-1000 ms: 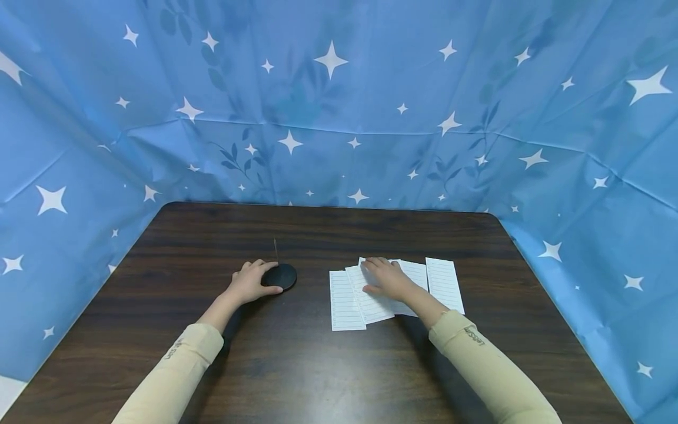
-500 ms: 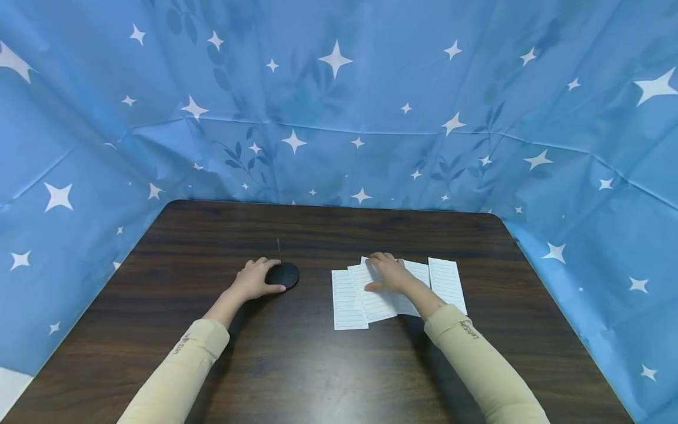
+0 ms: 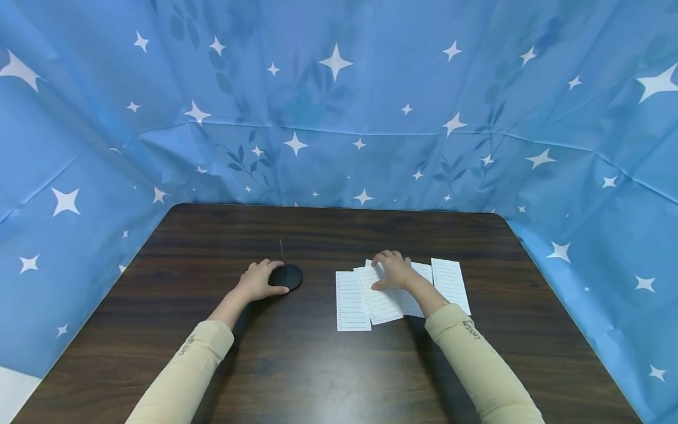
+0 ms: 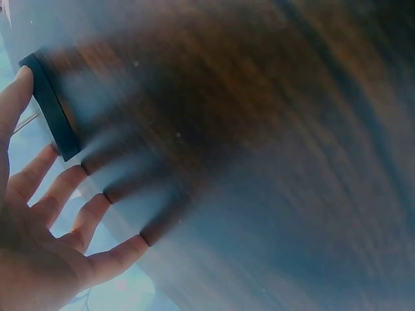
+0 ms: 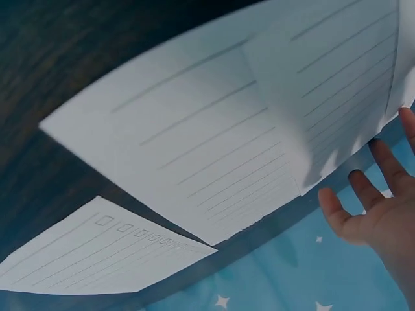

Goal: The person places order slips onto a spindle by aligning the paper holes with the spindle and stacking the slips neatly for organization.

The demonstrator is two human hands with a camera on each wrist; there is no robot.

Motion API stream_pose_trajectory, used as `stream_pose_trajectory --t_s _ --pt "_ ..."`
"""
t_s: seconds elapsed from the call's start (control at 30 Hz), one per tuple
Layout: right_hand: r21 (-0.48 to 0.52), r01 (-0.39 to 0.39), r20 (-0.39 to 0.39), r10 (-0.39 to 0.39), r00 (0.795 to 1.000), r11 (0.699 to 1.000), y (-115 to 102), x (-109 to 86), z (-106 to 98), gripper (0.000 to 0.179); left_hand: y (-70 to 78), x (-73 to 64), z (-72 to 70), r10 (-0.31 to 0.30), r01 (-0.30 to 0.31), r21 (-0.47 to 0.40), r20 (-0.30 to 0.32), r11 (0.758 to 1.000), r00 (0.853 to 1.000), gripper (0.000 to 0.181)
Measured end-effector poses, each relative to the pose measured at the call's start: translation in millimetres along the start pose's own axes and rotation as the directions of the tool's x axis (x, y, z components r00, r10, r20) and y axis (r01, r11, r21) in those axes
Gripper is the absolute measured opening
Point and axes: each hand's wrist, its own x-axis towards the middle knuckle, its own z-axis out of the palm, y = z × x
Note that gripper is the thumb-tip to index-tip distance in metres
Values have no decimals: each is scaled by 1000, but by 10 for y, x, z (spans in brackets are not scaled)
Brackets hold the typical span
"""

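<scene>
Fingers [image 4: 34, 175] on the left hand [image 3: 258, 281] had the round black base [image 3: 288, 278] pinched between thumb and index, its thin pin [image 3: 282, 251] bare and sticking up. Right hand [image 3: 398, 275] was loosely spread over the lined sheets [image 3: 353, 303], holding none that I could see. Those lay loose on the table [image 3: 296, 359], partly overlapping, none on the pin, so my guess was barely started, every sheet left to do.
</scene>
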Motion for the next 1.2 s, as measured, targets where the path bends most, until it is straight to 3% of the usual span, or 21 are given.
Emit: stream_pose_trajectory --t_s 0.4,0.67,0.83,1.0,1.1,1.2 --pt "-10 -41 75 42 996 999 -45 35 -29 43 10 7 -31 5 -5 -2 3 1000 1000 69" --pt "-26 -8 -18 8 1000 1000 -127 0 4 36 -11 1 -33 1 -1 4 4 1000 1000 69" --pt "98 -37 -13 39 999 995 -206 -27 16 34 -27 7 -28 6 -6 7 1 1000 1000 69" --pt "243 -93 -11 99 995 965 -227 -30 70 38 -23 3 -17 14 -14 8 1 1000 1000 69" --pt "347 -124 -21 140 990 929 -221 -28 97 60 -15 -3 -12 13 -13 4 1 1000 1000 69" --pt "462 -161 -25 194 981 872 -211 -25 99 79 -9 -1 -7 16 -16 6 -1 1000 1000 69"
